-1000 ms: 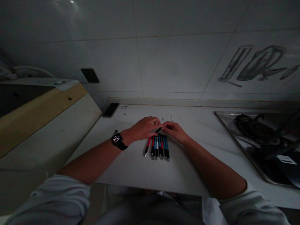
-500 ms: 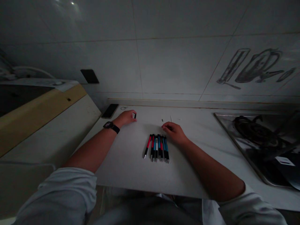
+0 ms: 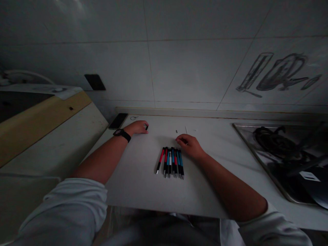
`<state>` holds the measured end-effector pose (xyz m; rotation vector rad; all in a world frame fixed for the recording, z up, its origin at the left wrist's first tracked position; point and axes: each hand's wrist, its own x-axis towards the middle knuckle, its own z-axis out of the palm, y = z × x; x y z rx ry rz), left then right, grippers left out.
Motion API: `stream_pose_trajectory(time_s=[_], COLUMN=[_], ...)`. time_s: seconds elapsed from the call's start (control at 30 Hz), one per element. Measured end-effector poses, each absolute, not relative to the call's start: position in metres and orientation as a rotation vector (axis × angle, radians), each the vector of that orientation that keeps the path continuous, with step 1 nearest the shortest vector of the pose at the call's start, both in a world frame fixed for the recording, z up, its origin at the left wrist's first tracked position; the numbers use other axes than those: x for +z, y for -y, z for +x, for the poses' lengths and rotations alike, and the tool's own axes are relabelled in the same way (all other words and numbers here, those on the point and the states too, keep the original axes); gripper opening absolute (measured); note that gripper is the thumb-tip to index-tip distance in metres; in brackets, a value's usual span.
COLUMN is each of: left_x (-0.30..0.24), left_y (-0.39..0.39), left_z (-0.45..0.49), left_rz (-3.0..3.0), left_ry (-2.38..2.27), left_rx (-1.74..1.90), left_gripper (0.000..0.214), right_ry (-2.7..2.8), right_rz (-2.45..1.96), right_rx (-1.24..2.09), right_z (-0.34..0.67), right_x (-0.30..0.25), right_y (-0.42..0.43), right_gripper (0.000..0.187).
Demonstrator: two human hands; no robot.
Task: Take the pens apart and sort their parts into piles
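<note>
Pinching small black part (image 3: 147, 128), left hand (image 3: 137, 127) likely needs light, steady grip; right hand (image 3: 189, 143) curled, contents unclear.

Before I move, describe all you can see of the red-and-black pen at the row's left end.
The red-and-black pen has a black top, a red, plastic-looking barrel, a black lower section and a silvery tip. It lies slanted on the white counter, tip toward the person and splayed from the other multicoloured pens. Nothing holds it; contact at the top is unclear.
</note>
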<state>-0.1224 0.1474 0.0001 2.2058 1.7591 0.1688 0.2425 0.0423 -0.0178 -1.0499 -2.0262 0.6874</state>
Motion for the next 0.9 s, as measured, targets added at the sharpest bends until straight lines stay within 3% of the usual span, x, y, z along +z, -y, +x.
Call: stream_pose_trajectory(time_s=[0.23,0.57,0.73,0.9], left_x=[-0.001,0.018,0.018,-0.004], left_y=[-0.145,-0.139,-0.127,-0.119], left_z=[-0.115,-0.107,-0.052,0.021], left_rz=[2.217,2.178,2.372,2.492], left_ry=[-1.739,-1.799,-1.617,-1.509], left_rx=[0.189,0.285,0.539,0.574], left_gripper=[0.045,0.051,0.038,0.042], right_ry=[2.035,1.91,1.737,1.641], right_rz=[-1.058,-1.146,-1.206,-1.266], right_rx=[0.672,0.585,0.498,0.496], right_z=[0.243,0.247,0.254,0.263], right_x=[-0.019,-0.02,-0.021,-0.019], right_y=[-0.044,-0.048,-0.054,-0.06], right_gripper=[0.018,0.019,0.022,0.024])
